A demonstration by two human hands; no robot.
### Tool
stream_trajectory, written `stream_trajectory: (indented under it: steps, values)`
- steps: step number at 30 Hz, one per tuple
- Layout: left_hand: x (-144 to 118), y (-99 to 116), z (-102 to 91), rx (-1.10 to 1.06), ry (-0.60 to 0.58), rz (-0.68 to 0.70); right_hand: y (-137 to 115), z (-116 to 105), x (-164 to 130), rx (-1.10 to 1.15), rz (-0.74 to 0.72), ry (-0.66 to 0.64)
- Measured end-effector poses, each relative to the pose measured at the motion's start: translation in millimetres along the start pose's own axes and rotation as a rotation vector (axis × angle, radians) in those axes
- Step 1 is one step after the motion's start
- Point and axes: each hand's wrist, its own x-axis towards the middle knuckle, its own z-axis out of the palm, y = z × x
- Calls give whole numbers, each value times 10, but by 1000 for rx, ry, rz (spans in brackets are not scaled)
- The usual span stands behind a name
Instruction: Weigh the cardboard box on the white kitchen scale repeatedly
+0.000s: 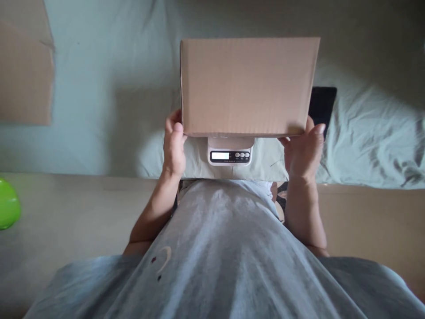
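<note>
While the cardboard box (247, 86) is gripped at its two near corners, it is held level directly over a small white digital kitchen scale (229, 151), whose platform is largely hidden beneath it; whether the box already rests on the platform cannot be told. The left hand (174, 146) is closed on the near left corner, thumb on the side wall, and the right hand (303, 153) is closed on the near right corner, fingers curled under the bottom edge. The box is judged to be light and fairly stiff, its corrugated walls liable to dent under a hard pinch, so the lower corners and bottom edge are the soundest places to be held. The scale stands on a pale green bedsheet (99, 88), soft and creased towards the right. A dark flat device (323, 106) lies behind the box, flattened cardboard (25, 71) at far left, and a green round object (8, 204) by the bed's edge.
</note>
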Motion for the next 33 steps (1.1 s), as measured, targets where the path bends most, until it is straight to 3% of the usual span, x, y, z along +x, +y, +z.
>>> stream_trajectory:
  steps: [5,11,16,20,24,27,33]
  values:
    - [151,-245,-115,14,146,-64,135,-127,109,15,59,44]
    - [236,-514,-241,69,173,-188,459,-279,200,-9,147,88]
    - [251,-563,-265,154,214,-204,504,-282,217,-7,138,119]
    - [203,-440,-241,103,150,-166,361,-224,161,-10,112,110]
    - [61,-160,-138,18,16,-69,93,-93,30,-52,-4,60]
    - [2,22,-44,26,-13,-42,-83,12,-35,-91,-39,62]
    - [244,265,63,65,-66,60,-338,101,188,-18,-159,120]
